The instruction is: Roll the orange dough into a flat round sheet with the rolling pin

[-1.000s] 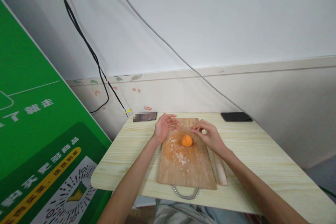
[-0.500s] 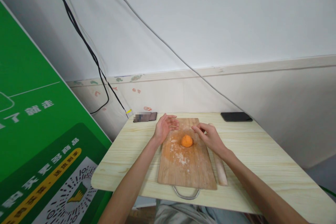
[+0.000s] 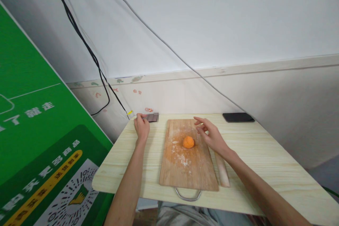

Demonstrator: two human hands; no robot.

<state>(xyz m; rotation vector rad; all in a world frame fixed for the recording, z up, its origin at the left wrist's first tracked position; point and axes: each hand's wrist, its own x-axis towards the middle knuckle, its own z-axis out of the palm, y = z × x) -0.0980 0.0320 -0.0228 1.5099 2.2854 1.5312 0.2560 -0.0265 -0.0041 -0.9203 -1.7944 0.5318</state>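
An orange dough ball (image 3: 188, 142) rests on a wooden cutting board (image 3: 189, 176) dusted with white flour. My left hand (image 3: 142, 127) is at the back left of the table, its fingers curled over the left end of a dark phone (image 3: 153, 117); the fingertips are partly hidden. Above the board's right edge hovers my right hand (image 3: 211, 135), its fingers loosely bent and apart, holding nothing. It is close to the dough ball but not touching it. A wooden rolling pin (image 3: 222, 173) lies along the board's right side, partly covered by my right hand and forearm.
A black phone (image 3: 238, 117) lies at the back right of the pale wooden table (image 3: 265, 162). The board's metal handle (image 3: 188, 197) points toward me. A green printed panel (image 3: 53, 127) stands at the left. Cables (image 3: 159, 37) hang along the wall behind.
My left hand has moved left from above the board to the dark phone, and its fingers have curled. My right hand's fingers have spread a little. The dough ball has stayed in place.
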